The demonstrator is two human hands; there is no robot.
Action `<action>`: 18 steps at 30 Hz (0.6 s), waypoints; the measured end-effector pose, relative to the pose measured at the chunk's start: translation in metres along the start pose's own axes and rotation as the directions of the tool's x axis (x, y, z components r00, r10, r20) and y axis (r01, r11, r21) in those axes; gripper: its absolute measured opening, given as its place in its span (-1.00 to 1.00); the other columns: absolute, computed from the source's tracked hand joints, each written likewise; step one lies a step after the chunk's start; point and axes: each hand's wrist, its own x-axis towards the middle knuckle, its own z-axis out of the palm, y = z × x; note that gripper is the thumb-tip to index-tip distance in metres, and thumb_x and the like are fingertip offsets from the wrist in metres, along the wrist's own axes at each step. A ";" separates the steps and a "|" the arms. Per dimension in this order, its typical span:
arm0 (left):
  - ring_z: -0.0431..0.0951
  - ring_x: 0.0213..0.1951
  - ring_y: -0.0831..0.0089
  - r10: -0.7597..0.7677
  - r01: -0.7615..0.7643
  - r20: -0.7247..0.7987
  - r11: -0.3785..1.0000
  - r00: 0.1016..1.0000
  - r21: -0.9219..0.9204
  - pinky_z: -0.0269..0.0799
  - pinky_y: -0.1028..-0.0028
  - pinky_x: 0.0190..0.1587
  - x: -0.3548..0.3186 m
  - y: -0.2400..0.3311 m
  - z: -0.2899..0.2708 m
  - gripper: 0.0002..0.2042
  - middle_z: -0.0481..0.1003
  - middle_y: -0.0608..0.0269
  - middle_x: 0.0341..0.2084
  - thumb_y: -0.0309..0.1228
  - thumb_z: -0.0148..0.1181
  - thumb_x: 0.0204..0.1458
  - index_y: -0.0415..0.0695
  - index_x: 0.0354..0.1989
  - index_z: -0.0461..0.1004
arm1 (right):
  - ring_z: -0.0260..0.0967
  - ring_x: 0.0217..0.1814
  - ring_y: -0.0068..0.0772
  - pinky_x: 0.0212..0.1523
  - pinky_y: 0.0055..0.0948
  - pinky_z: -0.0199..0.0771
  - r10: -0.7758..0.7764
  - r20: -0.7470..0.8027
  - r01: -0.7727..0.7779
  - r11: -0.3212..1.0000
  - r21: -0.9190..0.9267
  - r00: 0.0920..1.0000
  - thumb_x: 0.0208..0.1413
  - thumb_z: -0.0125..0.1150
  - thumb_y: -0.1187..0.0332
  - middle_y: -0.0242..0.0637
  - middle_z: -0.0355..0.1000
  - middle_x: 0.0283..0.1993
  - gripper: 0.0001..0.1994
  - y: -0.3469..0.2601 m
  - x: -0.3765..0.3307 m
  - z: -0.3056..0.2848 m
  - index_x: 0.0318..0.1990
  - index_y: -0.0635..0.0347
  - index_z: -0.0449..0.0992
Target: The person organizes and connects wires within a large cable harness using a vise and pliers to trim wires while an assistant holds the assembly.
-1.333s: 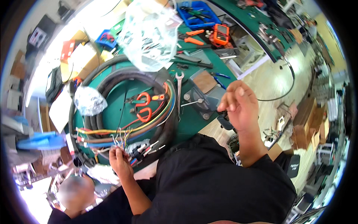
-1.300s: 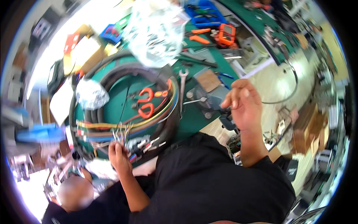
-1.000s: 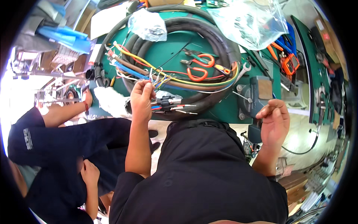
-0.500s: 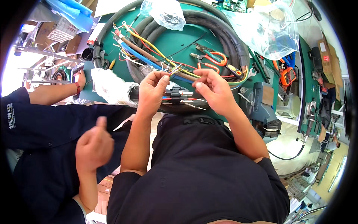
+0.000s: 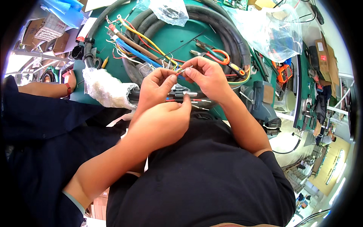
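Note:
My left hand (image 5: 157,85) is closed, thumb against forefinger, on a bunch of thin coloured wires (image 5: 177,69). Close beside it, my right hand (image 5: 207,76) pinches the end of one thin wire (image 5: 189,67). Thicker blue (image 5: 134,49), brown and yellow-green wires fan out beyond my hands, over a coiled black cable (image 5: 202,17). Just below my hands lies a dark connector with metal pins (image 5: 192,94) and several red and black leads. From the left, a co-worker's hand (image 5: 166,119) reaches across my left forearm, its forefinger touching or very near the connector.
Orange-handled cutters (image 5: 221,56) lie inside the coil on the green bench (image 5: 181,39). Bubble wrap (image 5: 107,87) surrounds a cable end at left. To the right are a blue-grey vise (image 5: 262,98), a clear plastic bag (image 5: 264,28) and an orange meter (image 5: 284,72).
The co-worker's hand has swung from the lower left to the connector. My right hand has moved left, up to my left hand, and now pinches a wire end.

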 end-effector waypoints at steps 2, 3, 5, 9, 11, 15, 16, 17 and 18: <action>0.40 -0.38 0.71 0.026 -0.026 0.002 0.999 1.000 0.024 0.30 0.65 -0.33 -0.001 0.000 0.001 -0.84 0.50 0.38 -0.43 -0.43 0.22 0.14 -0.26 -0.21 0.48 | 0.41 -0.32 -0.66 -0.27 -0.60 0.45 -0.019 0.023 0.020 0.999 -0.028 1.000 0.18 0.16 0.47 -0.36 0.51 -0.35 -0.87 0.002 0.001 -0.004 -0.18 0.35 0.51; 0.41 -0.36 0.70 0.031 -0.033 0.035 0.998 0.999 0.052 0.33 0.65 -0.29 0.000 0.000 -0.002 -0.83 0.51 0.37 -0.38 -0.43 0.21 0.15 -0.26 -0.16 0.48 | 0.41 -0.31 -0.66 -0.27 -0.61 0.44 -0.022 0.018 0.022 0.999 -0.032 1.000 0.18 0.17 0.46 -0.36 0.50 -0.35 -0.87 0.000 0.001 -0.004 -0.18 0.35 0.51; 0.44 -0.31 0.67 0.050 -0.054 0.060 0.996 0.997 0.069 0.38 0.62 -0.22 0.000 -0.003 -0.005 -0.78 0.52 0.33 -0.32 -0.44 0.21 0.14 -0.28 -0.09 0.46 | 0.40 -0.32 -0.67 -0.27 -0.62 0.44 -0.006 0.028 0.006 1.000 0.007 1.000 0.19 0.16 0.45 -0.37 0.50 -0.36 -0.87 0.001 0.002 -0.003 -0.19 0.35 0.51; 0.51 -0.18 0.53 0.116 -0.123 0.051 0.980 0.992 0.157 0.43 0.51 -0.06 -0.007 -0.005 -0.010 -0.68 0.53 0.22 -0.21 -0.45 0.24 0.11 -0.32 0.01 0.42 | 0.40 -0.32 -0.68 -0.27 -0.63 0.45 0.022 0.027 -0.023 0.999 0.045 0.999 0.20 0.15 0.47 -0.39 0.49 -0.36 -0.87 0.004 0.000 -0.003 -0.18 0.35 0.51; 0.52 -0.16 0.48 0.145 -0.152 0.048 0.960 0.988 0.234 0.43 0.46 -0.02 -0.010 -0.009 -0.017 -0.66 0.54 0.19 -0.19 -0.46 0.25 0.08 -0.29 0.02 0.43 | 0.40 -0.31 -0.68 -0.26 -0.63 0.45 0.030 0.030 -0.031 0.998 0.052 0.999 0.20 0.15 0.48 -0.39 0.49 -0.35 -0.87 0.007 -0.001 -0.005 -0.17 0.35 0.51; 0.51 -0.17 0.53 0.059 -0.078 0.074 0.953 0.996 0.293 0.43 0.50 -0.06 -0.019 -0.001 -0.017 -0.73 0.54 0.22 -0.23 -0.49 0.21 0.10 -0.29 -0.02 0.45 | 0.41 -0.32 -0.68 -0.25 -0.64 0.46 0.057 0.030 -0.059 0.993 0.099 0.998 0.20 0.16 0.48 -0.38 0.49 -0.33 -0.87 0.007 -0.006 -0.006 -0.16 0.35 0.50; 0.50 -0.17 0.54 0.031 -0.055 0.087 0.958 0.996 0.282 0.42 0.51 -0.07 -0.019 0.000 -0.015 -0.74 0.53 0.24 -0.25 -0.49 0.21 0.11 -0.29 -0.04 0.46 | 0.41 -0.32 -0.68 -0.25 -0.64 0.46 0.067 0.026 -0.069 0.991 0.111 0.997 0.20 0.16 0.48 -0.38 0.49 -0.33 -0.87 0.008 -0.006 -0.006 -0.16 0.35 0.50; 0.49 -0.17 0.56 0.004 -0.031 0.101 0.962 0.995 0.272 0.41 0.52 -0.07 -0.019 0.000 -0.014 -0.76 0.53 0.26 -0.27 -0.50 0.20 0.11 -0.29 -0.05 0.46 | 0.41 -0.30 -0.66 -0.23 -0.62 0.46 0.073 0.034 -0.076 0.991 0.107 0.997 0.21 0.15 0.47 -0.36 0.49 -0.32 -0.87 0.009 -0.007 -0.007 -0.15 0.34 0.50; 0.49 -0.19 0.57 0.008 -0.035 0.096 0.957 0.995 0.289 0.41 0.53 -0.10 -0.019 -0.001 -0.015 -0.78 0.53 0.27 -0.29 -0.49 0.20 0.12 -0.29 -0.08 0.47 | 0.41 -0.28 -0.64 -0.21 -0.60 0.45 0.079 0.042 -0.083 0.991 0.104 0.996 0.22 0.15 0.46 -0.35 0.49 -0.31 -0.86 0.010 -0.007 -0.007 -0.14 0.33 0.50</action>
